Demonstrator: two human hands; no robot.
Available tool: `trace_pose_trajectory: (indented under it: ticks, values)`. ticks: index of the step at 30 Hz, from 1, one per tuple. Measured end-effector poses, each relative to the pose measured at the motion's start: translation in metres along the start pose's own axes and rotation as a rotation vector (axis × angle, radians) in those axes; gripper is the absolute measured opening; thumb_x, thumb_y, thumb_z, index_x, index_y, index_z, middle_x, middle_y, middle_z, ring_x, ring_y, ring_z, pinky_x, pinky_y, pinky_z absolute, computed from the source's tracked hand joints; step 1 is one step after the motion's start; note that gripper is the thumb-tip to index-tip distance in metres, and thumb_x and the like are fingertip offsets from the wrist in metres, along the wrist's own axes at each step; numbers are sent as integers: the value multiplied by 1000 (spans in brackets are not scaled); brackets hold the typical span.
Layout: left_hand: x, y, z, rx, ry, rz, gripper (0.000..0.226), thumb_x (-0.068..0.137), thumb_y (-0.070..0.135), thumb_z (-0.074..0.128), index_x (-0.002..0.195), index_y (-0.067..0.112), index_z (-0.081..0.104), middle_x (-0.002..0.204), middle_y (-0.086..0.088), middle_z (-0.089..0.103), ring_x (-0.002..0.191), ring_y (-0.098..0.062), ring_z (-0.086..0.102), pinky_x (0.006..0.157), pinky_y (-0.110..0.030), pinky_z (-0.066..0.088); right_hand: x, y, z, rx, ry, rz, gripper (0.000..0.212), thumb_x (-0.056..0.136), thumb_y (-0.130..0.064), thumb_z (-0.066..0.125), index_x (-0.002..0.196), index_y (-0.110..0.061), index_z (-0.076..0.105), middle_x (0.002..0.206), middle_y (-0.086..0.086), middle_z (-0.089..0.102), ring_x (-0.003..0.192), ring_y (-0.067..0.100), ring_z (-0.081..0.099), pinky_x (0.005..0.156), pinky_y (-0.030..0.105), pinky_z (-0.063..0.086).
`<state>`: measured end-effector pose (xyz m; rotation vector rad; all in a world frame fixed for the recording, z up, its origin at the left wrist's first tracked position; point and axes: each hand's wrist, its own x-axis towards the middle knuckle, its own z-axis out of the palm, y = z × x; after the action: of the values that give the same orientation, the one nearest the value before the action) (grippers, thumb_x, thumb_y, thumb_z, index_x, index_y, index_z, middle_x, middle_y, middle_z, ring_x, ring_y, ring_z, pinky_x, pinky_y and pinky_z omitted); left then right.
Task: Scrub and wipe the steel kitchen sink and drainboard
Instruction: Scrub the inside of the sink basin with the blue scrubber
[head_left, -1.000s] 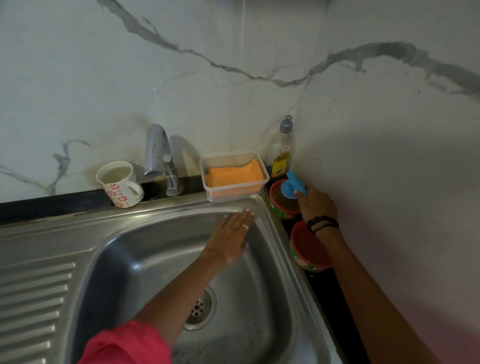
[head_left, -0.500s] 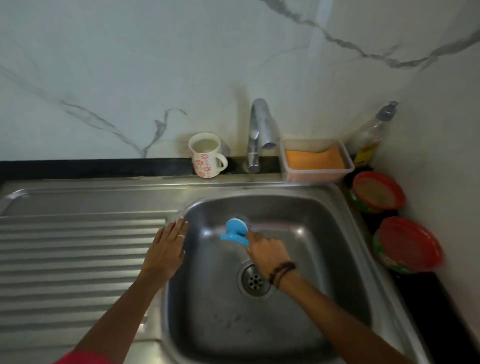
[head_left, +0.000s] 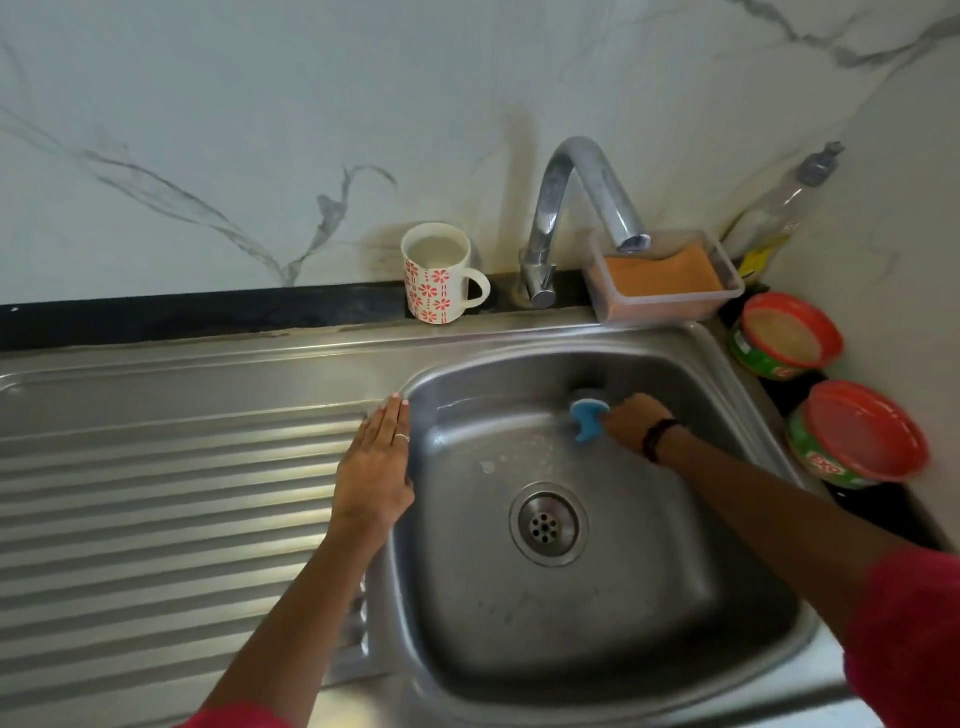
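The steel sink basin (head_left: 613, 613) has a round drain (head_left: 548, 523) in its floor and some soap streaks near the back. A ribbed steel drainboard (head_left: 156, 499) lies to its left. My right hand (head_left: 635, 422) grips a blue-handled scrubber (head_left: 588, 415) and holds it against the sink's back wall, under the tap. My left hand (head_left: 378, 462) rests flat with straight fingers on the rim between drainboard and basin.
A curved steel tap (head_left: 576, 208) rises behind the sink. A floral mug (head_left: 439, 273) stands to its left, a clear tray with an orange sponge (head_left: 662, 280) to its right. A soap bottle (head_left: 774, 213) and two red-rimmed tubs (head_left: 787, 338) (head_left: 857, 436) fill the right corner.
My right hand took the blue scrubber from the tub at the right into the basin and now rubs it on the back wall. My left hand shifted from the basin to the left rim.
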<state>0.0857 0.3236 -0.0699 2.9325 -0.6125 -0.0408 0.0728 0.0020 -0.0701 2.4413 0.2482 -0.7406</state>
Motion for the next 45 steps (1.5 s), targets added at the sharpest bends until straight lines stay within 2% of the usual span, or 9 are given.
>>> trace_pose_trajectory:
  ticks: [5, 9, 11, 15, 20, 28, 34, 38, 45]
  values:
    - [-2, 2, 0, -35, 38, 8, 87, 78, 6, 63, 147, 5, 8, 155, -10, 9, 143, -24, 13, 111, -27, 0, 16, -70, -63, 250, 142, -125, 37, 102, -23, 25, 130, -9, 45, 120, 17, 60, 110, 33, 57, 90, 38, 44]
    - [-1, 2, 0, 31, -7, 29, 90, 76, 8, 67, 146, 2, 11, 154, -12, 12, 142, -25, 17, 114, -31, 8, 10, -88, -99, 90, 367, -299, 36, 101, -20, 30, 135, -13, 37, 116, 12, 61, 103, 31, 60, 81, 37, 47]
    - [0, 2, -1, 50, 0, 26, 94, 64, 5, 75, 142, -3, 25, 149, -18, 27, 137, -29, 31, 111, -34, 17, 2, -58, -80, 103, 320, -210, 39, 101, -20, 26, 140, -18, 32, 122, 10, 59, 108, 30, 58, 85, 37, 45]
    - [-2, 3, -7, 91, -89, 59, 84, 89, 14, 50, 145, 3, -11, 156, -12, -9, 144, -22, -6, 113, -29, -8, -25, 3, -25, 99, 199, 47, 42, 101, -25, 25, 143, -21, 25, 112, 9, 63, 100, 27, 62, 81, 34, 46]
    - [-4, 5, -10, 136, -95, 49, 81, 91, 14, 45, 144, 3, -15, 155, -12, -13, 144, -23, -9, 114, -30, -7, -37, -7, -10, 240, 229, 261, 45, 101, -23, 25, 145, -17, 21, 116, 9, 60, 100, 27, 63, 80, 36, 47]
    - [-4, 7, -8, 110, -78, 30, 82, 88, 11, 51, 146, 2, -6, 156, -14, -5, 144, -25, -1, 114, -31, -3, 1, -90, -75, 287, 375, -112, 41, 99, -16, 28, 140, -16, 28, 108, 12, 64, 93, 32, 64, 65, 34, 39]
    - [-3, 12, -13, 224, -171, 19, 80, 91, 13, 43, 144, 2, -15, 155, -13, -13, 144, -25, -8, 117, -34, -3, -41, -1, 5, 339, 236, 304, 47, 101, -29, 26, 146, -20, 20, 112, 8, 64, 97, 26, 64, 79, 34, 48]
    - [-2, 17, -11, 233, -187, -19, 81, 89, 8, 43, 143, 2, -17, 155, -14, -15, 144, -26, -10, 118, -36, 2, -39, -7, 18, 494, 206, 485, 47, 101, -30, 26, 146, -17, 21, 113, 10, 65, 99, 29, 64, 79, 35, 48]
    - [-1, 24, -2, 280, -198, -72, 83, 88, 7, 47, 144, 0, -14, 154, -16, -14, 143, -28, -9, 118, -37, 1, 12, -102, -55, 526, 371, 10, 43, 101, -18, 28, 142, -9, 25, 108, 11, 65, 93, 29, 64, 72, 36, 44]
